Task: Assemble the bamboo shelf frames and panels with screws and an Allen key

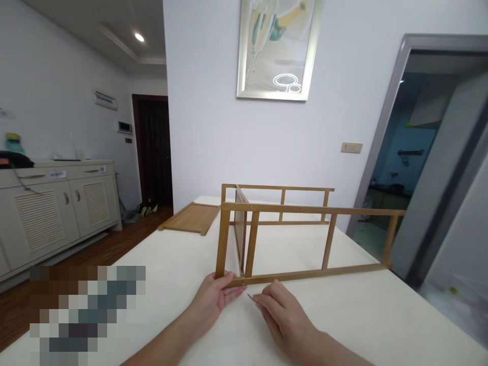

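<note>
A wooden shelf frame [290,274] lies on its side across the white table, with two ladder-like sides and an upright panel [240,229] between them near the left end. My left hand [213,300] grips the near lower corner of this frame, thumb on top and fingers beneath the rail. Just right of those fingers, a small screw head [243,284] shows in the rail. Pinched in my right hand [280,312] is a thin metal rod [250,297] that looks like a hex key. Its tip points toward the screw head and is apart from it; the rest is hidden by my fingers.
A loose wooden panel [190,218] lies on the white table [152,284] at the far left. Beyond the table stand a white wall with a framed picture [280,51], a doorway at right, and a white cabinet [57,203] at left.
</note>
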A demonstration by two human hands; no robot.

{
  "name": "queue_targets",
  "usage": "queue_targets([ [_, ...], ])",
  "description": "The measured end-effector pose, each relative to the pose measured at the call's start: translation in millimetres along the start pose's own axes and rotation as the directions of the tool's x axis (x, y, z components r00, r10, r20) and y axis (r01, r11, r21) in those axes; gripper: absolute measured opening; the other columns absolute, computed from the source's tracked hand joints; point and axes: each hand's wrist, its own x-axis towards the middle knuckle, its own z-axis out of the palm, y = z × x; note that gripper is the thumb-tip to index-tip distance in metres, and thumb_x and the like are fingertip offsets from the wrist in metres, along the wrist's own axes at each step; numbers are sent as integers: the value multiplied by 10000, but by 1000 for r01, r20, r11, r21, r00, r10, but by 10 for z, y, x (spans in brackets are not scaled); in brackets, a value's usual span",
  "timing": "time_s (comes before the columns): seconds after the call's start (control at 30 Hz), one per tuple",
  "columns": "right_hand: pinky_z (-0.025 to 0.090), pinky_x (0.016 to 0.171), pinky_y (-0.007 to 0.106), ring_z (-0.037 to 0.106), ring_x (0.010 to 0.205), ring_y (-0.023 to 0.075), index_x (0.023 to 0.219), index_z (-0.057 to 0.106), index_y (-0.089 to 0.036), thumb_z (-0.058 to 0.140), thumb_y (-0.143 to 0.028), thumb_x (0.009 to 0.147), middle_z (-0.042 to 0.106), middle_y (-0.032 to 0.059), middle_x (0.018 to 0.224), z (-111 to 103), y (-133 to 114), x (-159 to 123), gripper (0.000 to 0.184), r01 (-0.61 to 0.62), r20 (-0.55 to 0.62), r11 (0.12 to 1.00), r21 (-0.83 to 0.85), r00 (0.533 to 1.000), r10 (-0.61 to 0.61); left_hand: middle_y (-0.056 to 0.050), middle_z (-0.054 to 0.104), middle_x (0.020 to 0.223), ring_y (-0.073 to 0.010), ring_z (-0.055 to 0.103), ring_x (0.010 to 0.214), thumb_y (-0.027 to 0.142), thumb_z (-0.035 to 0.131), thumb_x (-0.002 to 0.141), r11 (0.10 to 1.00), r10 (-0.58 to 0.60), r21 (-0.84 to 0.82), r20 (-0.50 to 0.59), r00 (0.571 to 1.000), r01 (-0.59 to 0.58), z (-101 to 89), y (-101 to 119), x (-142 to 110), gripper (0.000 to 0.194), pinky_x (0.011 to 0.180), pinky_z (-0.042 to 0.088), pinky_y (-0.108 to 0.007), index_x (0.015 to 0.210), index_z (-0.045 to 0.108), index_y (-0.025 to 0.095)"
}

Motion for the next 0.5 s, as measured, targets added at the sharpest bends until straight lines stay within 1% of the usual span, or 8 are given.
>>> queue_targets([
  [0.07, 471, 666, 313, 518, 769, 183, 1076, 573, -195, 459, -87, 912, 562, 67, 862, 50, 18, -45, 226, -74, -55, 996, 55, 996, 77, -90, 695, 805, -249, 704, 885, 85, 678, 775, 1000, 1, -18, -4, 1000, -1, 4, 4, -3, 117, 931, 538, -425, 729, 574, 108],
  [0.13, 480, 655, 287, 545, 762, 167, 1051, 589, -209, 470, -98, 917, 562, 56, 860, 112, 19, -75, 211, -151, -128, 981, 123, 978, 166, -90, 694, 808, -251, 700, 897, 78, 676, 774, 1000, -1, -23, -2, 1000, 0, 6, 5, -7, 109, 937, 537, -426, 728, 581, 104],
  [0.2, 483, 639, 265, 560, 746, 153, 1038, 599, -216, 481, -103, 917, 565, 47, 852, 166, 7, -85, 203, -180, -186, 971, 159, 960, 209, -94, 695, 826, -252, 698, 900, 92, 681, 777, 1000, 1, -18, 9, 1000, 0, 5, 6, -13, 103, 935, 539, -423, 740, 585, 101],
  [0.23, 482, 628, 259, 561, 736, 150, 1037, 602, -216, 489, -104, 914, 566, 44, 844, 185, -2, -84, 201, -175, -202, 972, 159, 958, 205, -96, 695, 838, -252, 698, 900, 104, 682, 779, 1000, 2, -13, 19, 1000, -2, 5, 6, -15, 103, 932, 540, -420, 748, 584, 102],
  [0.3, 481, 617, 257, 560, 726, 149, 1037, 606, -213, 506, -106, 907, 573, 43, 829, 202, -24, -74, 196, -135, -205, 981, 139, 965, 161, -95, 694, 855, -252, 700, 892, 122, 681, 786, 1000, 8, -2, 23, 1000, -8, 6, 6, -19, 108, 916, 546, -412, 763, 577, 109],
  [0.4, 485, 626, 272, 554, 735, 159, 1025, 606, -202, 518, -105, 898, 585, 51, 824, 192, -61, -58, 183, -77, -169, 992, 99, 981, 93, -86, 692, 847, -251, 707, 860, 140, 673, 796, 1000, -4, 28, 12, 1000, 4, 19, 10, -29, 126, 869, 560, -389, 768, 551, 126],
  [0.5, 486, 636, 291, 545, 750, 171, 1010, 598, -191, 513, -98, 895, 582, 62, 826, 176, -92, -50, 171, -70, -131, 995, 70, 988, 79, -79, 689, 821, -253, 712, 838, 149, 667, 802, 998, -20, 55, 10, 1000, 20, 35, 12, -42, 142, 834, 565, -375, 767, 530, 137],
])
